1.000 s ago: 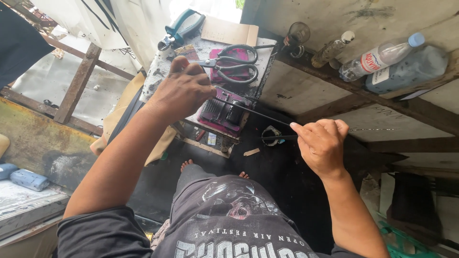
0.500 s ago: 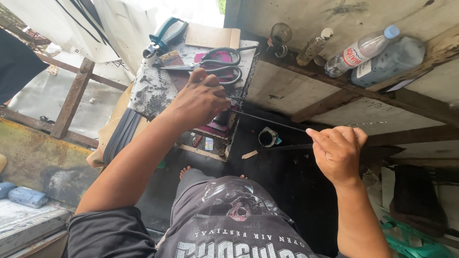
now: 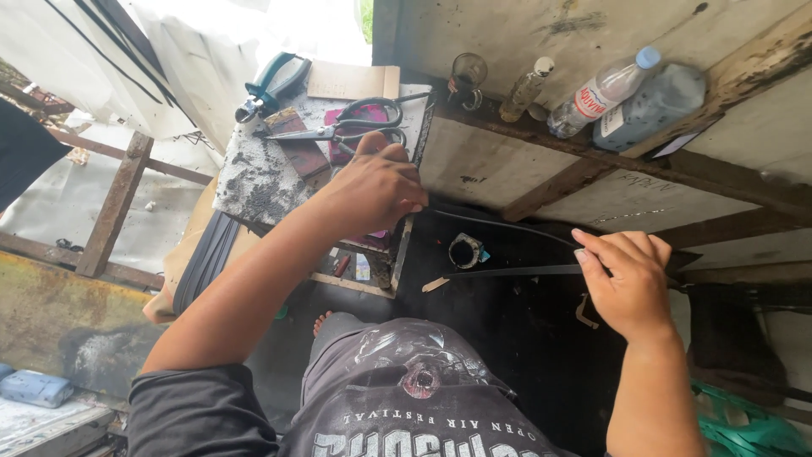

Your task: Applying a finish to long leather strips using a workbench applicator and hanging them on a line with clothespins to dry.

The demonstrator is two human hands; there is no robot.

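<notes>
Our left hand pins one end of the black strip to the worn block (scissors at twelve o'clock); our right hand, at four o'clock, pinches the other end taut.

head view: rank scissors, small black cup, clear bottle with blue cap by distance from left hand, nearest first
From the left hand:
1. Scissors, just above it on the work block.
2. Black cup, lower right on the dark floor.
3. Bottle, far upper right on the ledge.

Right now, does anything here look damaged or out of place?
The work slab under the scissors looks worn: its pale top is blotched with dark marks. Two bottles lie tipped on the wooden beam.
</notes>
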